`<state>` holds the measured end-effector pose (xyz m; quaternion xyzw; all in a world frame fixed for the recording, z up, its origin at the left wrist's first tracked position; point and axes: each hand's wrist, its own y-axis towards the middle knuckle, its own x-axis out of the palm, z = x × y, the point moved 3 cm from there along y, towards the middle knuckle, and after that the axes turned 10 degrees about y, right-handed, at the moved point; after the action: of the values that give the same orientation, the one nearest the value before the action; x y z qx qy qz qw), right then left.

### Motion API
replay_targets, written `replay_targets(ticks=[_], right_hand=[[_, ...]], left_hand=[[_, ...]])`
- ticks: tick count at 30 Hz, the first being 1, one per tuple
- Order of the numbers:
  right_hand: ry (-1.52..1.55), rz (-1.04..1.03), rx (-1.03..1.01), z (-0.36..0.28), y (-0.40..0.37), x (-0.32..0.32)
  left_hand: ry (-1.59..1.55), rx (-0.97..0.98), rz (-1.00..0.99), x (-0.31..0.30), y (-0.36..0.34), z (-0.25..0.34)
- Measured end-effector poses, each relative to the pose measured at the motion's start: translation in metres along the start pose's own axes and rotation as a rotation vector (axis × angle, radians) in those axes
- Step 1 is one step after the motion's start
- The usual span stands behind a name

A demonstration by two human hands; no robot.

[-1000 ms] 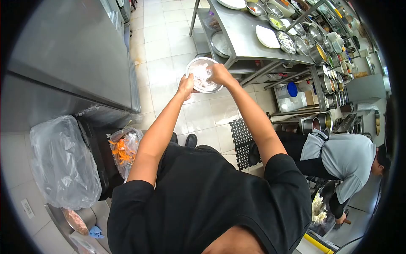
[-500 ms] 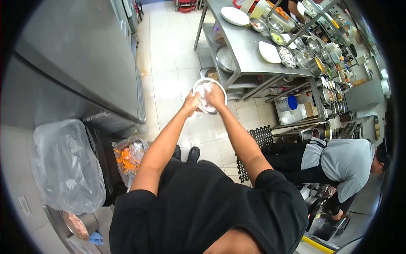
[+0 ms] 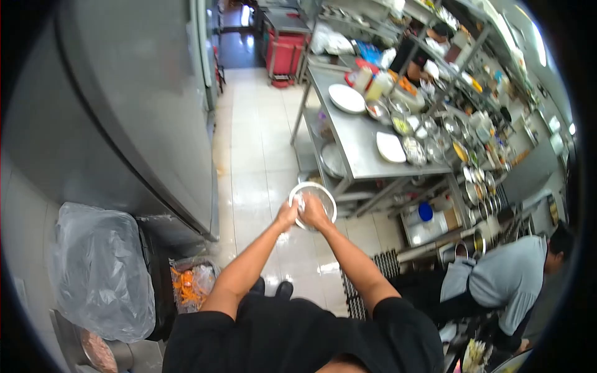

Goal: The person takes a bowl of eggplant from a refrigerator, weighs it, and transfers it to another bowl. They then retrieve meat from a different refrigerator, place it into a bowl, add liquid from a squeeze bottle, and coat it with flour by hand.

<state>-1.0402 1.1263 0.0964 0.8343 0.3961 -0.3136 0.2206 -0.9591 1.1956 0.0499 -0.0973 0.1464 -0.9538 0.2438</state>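
A round bowl [image 3: 333, 200] with a pale rim is held out over the floor, in front of my body. My left hand [image 3: 286, 216] is closed on its left rim. Inside the bowl is my right hand [image 3: 315, 212], fingers bent and partly hidden, close to the left one. A crumpled white, cloth-like piece [image 3: 300, 202] shows between the two hands, pressed by the right fingers; its exact kind I cannot tell.
A steel table [image 3: 360, 149] with plates and small bowls stands ahead right. A tall steel cabinet [image 3: 137, 93] rises at left, above a plastic-covered bin [image 3: 102, 273] and a bag of orange scraps [image 3: 189, 286]. At right a co-worker [image 3: 507, 280] bends over pans.
My view has tilted up, showing more of the aisle and a red cart. The white piece, spread in the bowl before, now shows as a smaller bunch by my left hand.
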Motion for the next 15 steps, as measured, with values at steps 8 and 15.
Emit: replay_targets(ticks=[8, 15], right_hand=[[0.052, -0.002, 0.244, -0.027, 0.019, -0.013], [-0.206, -0.18, 0.131, -0.054, 0.023, -0.017]], left_hand=[[-0.049, -0.048, 0.015, -0.023, -0.018, 0.016], [-0.038, 0.357, 0.389, -0.036, 0.001, 0.023]])
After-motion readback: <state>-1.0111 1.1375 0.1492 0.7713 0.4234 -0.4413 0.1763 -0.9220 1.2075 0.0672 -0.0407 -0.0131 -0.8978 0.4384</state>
